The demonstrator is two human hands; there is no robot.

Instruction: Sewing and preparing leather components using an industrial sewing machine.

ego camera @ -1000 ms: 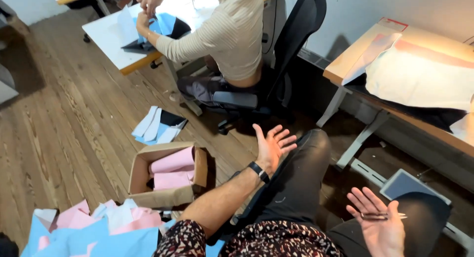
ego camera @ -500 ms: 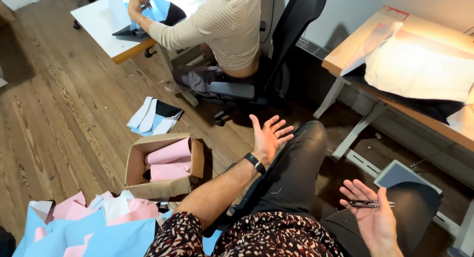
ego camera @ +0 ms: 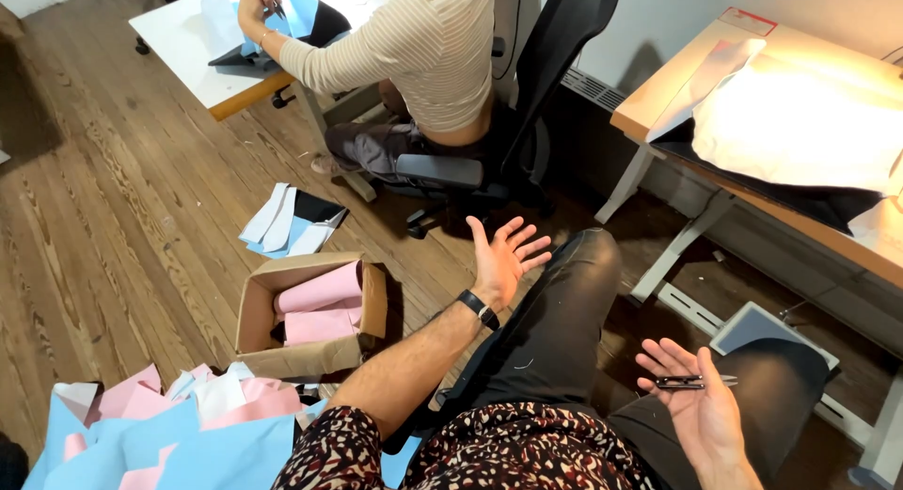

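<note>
Currently the right hand [ego camera: 701,410] lies palm up and open, with small dark clippers [ego camera: 691,382] resting crosswise on its fingers, long axis left-right. Further left, the left hand [ego camera: 503,255] is spread wide and empty, above the knee.

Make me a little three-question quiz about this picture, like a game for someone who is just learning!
1. True or false: the left hand is open, palm up, with nothing in it.
2. What lies across the palm of the right hand?
A. a pink sheet
B. a small dark metal tool
C. a ball
3. Fill in the missing word: the cardboard box on the wooden floor holds folded ____ pieces.

Key
1. True.
2. B. It rests on the open palm, with the fingers not closed around it.
3. Pink.
</note>
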